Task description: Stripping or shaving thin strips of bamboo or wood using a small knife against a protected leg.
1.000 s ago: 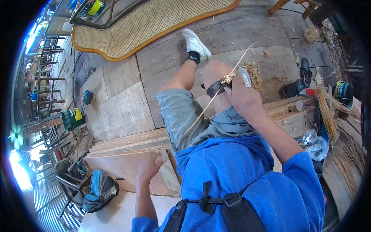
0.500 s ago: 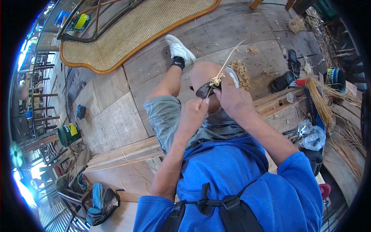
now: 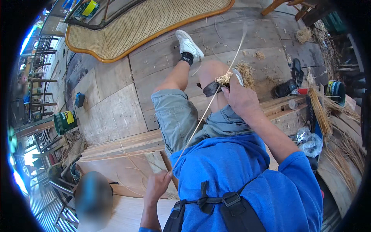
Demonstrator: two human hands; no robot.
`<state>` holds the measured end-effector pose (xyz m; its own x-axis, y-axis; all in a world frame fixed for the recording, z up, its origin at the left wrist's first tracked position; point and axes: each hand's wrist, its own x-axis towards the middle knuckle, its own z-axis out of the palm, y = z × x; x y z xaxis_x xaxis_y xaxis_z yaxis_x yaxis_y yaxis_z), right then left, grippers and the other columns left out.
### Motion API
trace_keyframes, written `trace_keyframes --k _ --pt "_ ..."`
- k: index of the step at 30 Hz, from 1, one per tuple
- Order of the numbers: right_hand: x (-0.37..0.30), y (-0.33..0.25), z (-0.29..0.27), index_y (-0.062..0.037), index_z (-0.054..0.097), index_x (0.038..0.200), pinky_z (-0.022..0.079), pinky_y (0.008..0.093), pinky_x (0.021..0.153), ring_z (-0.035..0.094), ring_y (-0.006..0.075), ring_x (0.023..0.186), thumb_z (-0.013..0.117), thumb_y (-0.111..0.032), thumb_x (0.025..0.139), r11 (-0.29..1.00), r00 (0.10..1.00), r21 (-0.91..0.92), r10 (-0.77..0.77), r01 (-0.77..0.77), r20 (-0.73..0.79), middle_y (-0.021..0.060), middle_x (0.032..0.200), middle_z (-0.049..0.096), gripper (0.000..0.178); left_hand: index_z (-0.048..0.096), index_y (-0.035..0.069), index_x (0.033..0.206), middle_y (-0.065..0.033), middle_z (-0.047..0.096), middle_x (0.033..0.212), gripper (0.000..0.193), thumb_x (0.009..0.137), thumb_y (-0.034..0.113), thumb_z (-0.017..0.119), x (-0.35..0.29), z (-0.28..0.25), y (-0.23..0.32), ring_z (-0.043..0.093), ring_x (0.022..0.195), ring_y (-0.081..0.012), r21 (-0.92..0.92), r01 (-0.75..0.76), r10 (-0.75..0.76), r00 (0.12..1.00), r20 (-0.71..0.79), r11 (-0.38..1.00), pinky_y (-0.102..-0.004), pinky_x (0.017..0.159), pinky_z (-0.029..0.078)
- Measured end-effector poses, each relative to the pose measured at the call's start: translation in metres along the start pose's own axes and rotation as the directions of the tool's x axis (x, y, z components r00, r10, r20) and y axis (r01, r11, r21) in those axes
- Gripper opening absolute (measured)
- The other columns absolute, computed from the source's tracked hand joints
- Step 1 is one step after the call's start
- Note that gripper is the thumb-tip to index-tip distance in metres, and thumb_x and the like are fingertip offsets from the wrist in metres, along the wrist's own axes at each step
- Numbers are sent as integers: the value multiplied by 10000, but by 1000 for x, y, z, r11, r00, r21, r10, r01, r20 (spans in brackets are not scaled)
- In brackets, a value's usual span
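A long, thin pale rattan strip (image 3: 195,129) runs taut from beside my waist up across my right knee and beyond it. My left hand (image 3: 157,183) is closed on its lower end. On the knee lies a dark band or pad (image 3: 211,89), and the strip passes over it. My right hand (image 3: 243,101) is closed at the pad's right edge, thumb pressed close to the strip; whatever it grips is hidden under the fingers. Curled pale shavings (image 3: 223,79) are bunched on the strip just beyond the pad.
A cane-woven panel with a wooden rim (image 3: 154,27) lies ahead. Shavings (image 3: 246,73) heap by my right foot. Bundles of rattan strips (image 3: 319,104), a clear plastic bag (image 3: 310,143) and a dark green tub (image 3: 335,92) are at right; another green tub (image 3: 65,122) stands left.
My left hand has moved from beside the knee down and left to my waist, drawing the strip along. My right hand stays at the knee pad.
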<state>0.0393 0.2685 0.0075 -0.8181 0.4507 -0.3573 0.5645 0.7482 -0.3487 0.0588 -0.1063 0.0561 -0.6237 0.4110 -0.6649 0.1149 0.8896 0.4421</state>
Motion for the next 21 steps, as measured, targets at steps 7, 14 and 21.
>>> trace_keyframes --k 7,14,21 --pt "-4 4 0 -15 432 1061 481 495 637 609 406 700 481 -319 877 1000 998 -2 -11 11 -66 233 724 613 359 582 29 847 -192 592 797 371 827 397 537 128 -10 103 580 830 -341 -78 -277 241 920 -309 958 -409 721 439" --pt "-4 4 0 -23 438 1082 480 491 650 612 396 720 460 -331 889 999 1000 -30 15 -16 -23 223 760 622 365 574 27 725 -206 594 690 350 849 347 509 212 25 183 582 696 -395 -49 -394 368 891 -264 918 -459 606 444" --pt "1 16 12 -44 455 1056 479 492 625 609 396 695 472 -327 884 999 990 47 31 -25 -137 214 735 619 331 547 8 713 -221 541 674 324 864 289 496 141 11 113 539 644 -407 -72 -404 391 909 -144 912 -455 569 408"
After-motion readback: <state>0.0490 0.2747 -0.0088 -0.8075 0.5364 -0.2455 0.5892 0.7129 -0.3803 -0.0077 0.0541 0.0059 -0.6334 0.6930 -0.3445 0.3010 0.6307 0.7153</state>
